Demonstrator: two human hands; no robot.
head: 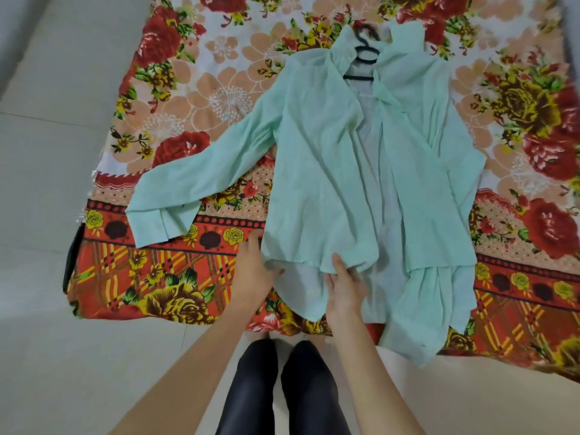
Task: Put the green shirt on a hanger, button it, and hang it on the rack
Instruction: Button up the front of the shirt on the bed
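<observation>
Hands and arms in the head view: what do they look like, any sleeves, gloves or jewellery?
The left hand and right hand wear no gloves, and no rings, watch or bracelet show. The arms behind them are bare as far up as the frame shows, with no sleeves or cuffs. Below them, the legs wear black, slightly shiny trousers.

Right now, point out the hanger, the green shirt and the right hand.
hanger (367, 59): head view, black hook at the collar.
green shirt (314, 171): head view, wide front panel.
right hand (343, 287): head view, back of the hand.
</observation>
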